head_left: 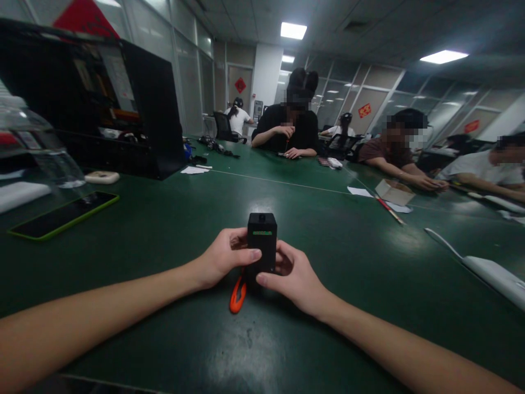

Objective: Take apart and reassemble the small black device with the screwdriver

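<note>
Between my two hands stands a small black box (262,243), upright, with a green strip showing in a slot near its top and a small round knob on its upper face. My left hand (223,257) grips its left side, the thumb lying across the front. On the right side my right hand (301,276) closes around it, its thumb low on the front face. The fingers behind the box are partly hidden. Just below my left hand, an orange-handled tool (238,295) lies on the green table (164,323); its far end is hidden by the box and hand.
At left are a phone in a green case (65,214), a clear bottle (49,145) and a large black open-fronted case (156,109). A cardboard box (394,192), a red pen-like stick (389,210) and a white device with a cable (496,279) lie at right. Several people sit around.
</note>
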A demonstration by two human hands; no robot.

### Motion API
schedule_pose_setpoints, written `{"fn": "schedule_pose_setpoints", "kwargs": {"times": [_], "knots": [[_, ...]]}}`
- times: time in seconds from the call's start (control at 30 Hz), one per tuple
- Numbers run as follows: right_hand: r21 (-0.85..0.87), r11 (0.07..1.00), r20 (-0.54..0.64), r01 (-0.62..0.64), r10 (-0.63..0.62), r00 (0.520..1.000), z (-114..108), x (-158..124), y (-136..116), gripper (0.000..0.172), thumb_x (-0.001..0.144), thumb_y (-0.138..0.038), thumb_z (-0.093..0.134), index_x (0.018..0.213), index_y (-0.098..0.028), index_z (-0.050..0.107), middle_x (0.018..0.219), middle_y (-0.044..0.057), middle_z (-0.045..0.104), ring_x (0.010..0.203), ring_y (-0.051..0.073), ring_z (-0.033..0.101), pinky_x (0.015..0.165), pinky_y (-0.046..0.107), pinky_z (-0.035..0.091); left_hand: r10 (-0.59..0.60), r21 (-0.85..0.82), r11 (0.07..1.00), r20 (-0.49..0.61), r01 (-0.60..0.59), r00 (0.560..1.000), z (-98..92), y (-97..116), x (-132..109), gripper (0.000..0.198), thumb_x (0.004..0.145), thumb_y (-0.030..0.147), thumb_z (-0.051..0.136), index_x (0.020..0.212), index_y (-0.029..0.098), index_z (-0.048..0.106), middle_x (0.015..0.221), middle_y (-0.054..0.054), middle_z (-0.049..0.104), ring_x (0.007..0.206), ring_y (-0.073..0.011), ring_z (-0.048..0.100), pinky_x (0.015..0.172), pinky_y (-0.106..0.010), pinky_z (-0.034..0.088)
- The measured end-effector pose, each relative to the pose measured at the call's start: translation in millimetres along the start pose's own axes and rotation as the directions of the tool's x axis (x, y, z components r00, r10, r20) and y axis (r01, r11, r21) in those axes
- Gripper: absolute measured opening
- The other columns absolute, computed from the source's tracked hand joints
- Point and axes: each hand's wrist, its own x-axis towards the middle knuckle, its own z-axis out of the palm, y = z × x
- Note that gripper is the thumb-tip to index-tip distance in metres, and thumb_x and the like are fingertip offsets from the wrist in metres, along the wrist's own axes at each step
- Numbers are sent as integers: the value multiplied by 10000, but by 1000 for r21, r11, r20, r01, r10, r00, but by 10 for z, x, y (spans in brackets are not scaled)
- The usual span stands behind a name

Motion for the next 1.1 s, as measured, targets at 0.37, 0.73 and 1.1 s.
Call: {"fn": "schedule_pose_setpoints", "kwargs": {"times": [0.37,0.73,1.1], "knots": [[38,990,-113,134,-129,985,183,361,-90,428,666,-300,833,1009,-182,605,862,2,685,736,134,645,638,239,516,105,11,994,-93,-105,990,-59,42,70,534,783,336,749,1267,162,606,1266,-132,659,1121,-306,640,985,-422,490],[-333,939,3,84,-88,996,153,316,-39,420,930,-427,567,1286,-211,519,868,-3,647,487,67,510,460,208,427,59,76,996,-205,-44,977,-112,42,95,386,879,411,637,1142,130,669,1176,-135,689,1059,-275,653,944,-384,498],[-671,-83,741,736,-48,670,112,-133,-215,337,1042,-236,334,1317,-172,519,1058,97,657,814,179,584,693,302,479,-160,-180,979,-400,94,903,-152,-4,202,339,743,348,791,925,137,597,805,-13,626,670,-108,594,636,-238,497]]}}
